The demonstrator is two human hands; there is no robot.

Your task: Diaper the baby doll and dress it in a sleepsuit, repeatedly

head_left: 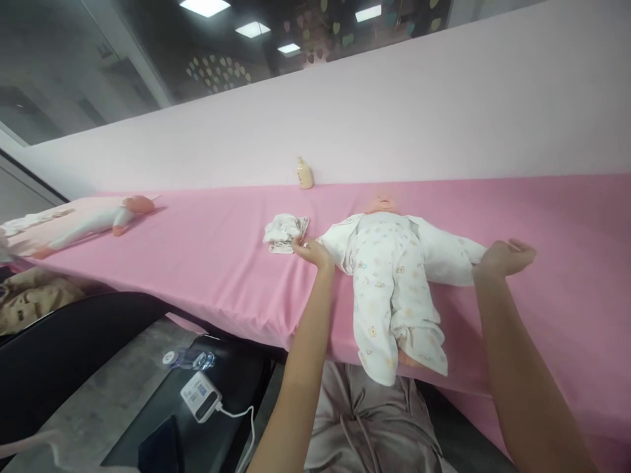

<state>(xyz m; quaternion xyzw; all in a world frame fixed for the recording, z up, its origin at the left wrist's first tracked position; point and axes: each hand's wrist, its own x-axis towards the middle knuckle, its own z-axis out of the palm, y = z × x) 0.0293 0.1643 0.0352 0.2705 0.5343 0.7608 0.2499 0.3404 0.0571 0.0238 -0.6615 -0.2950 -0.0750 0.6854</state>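
Note:
A baby doll (384, 203) lies on its back, dressed in a white printed baby outfit (377, 263) with both sleeves spread sideways. My left hand (314, 253) is at the end of the left-hand sleeve, its fingers loosely bent and pointing left, away from the cloth. Just beyond those fingertips sits a small stack of folded white printed cloth (284, 232). At the end of the other sleeve, my right hand (507, 257) touches the cuff area with its wrist side; its fingers are loosely curled and apart, pointing right. No grip on the fabric shows in either hand.
Pink sheeting (211, 243) covers the long table. A pump bottle (304, 174) stands by the white wall. Another doll (106, 220) lies far left. Below, a black chair (217, 374) holds a plastic bottle (185, 358) and a white device (201, 396) with a cable.

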